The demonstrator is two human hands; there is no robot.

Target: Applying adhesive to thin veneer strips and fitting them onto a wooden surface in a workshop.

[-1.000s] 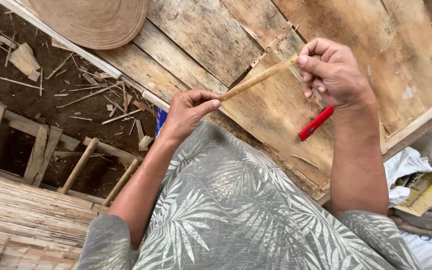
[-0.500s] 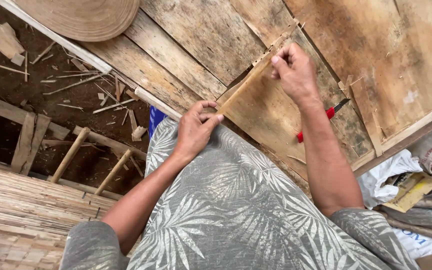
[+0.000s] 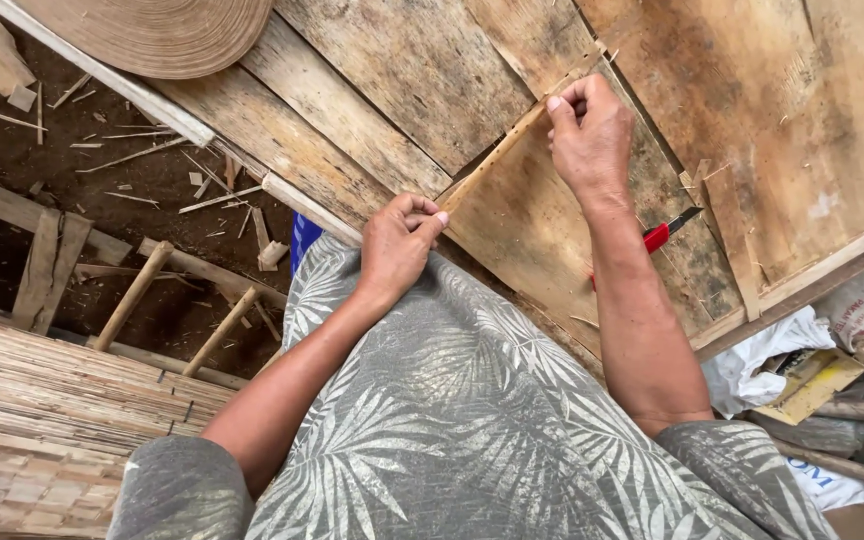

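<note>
A thin pale bamboo strip (image 3: 497,158) runs diagonally between my two hands over rough wooden boards (image 3: 372,90). My left hand (image 3: 399,240) pinches the strip's lower end, above my lap in leaf-patterned grey cloth (image 3: 452,420). My right hand (image 3: 589,130) grips the strip's upper end with thumb and fingers closed. A red-handled knife (image 3: 664,233) lies on the boards just right of my right forearm, partly hidden by it.
A round woven mat (image 3: 157,30) lies at the top left. Dirt ground with wood scraps and sticks (image 3: 142,180) is to the left. Stacked bamboo slats (image 3: 42,400) fill the lower left. White bags and cardboard (image 3: 802,370) sit at the right.
My right hand has moved up and left along the strip, away from the knife, and the strip now lies steeper. My left hand keeps its pinch on the lower end.
</note>
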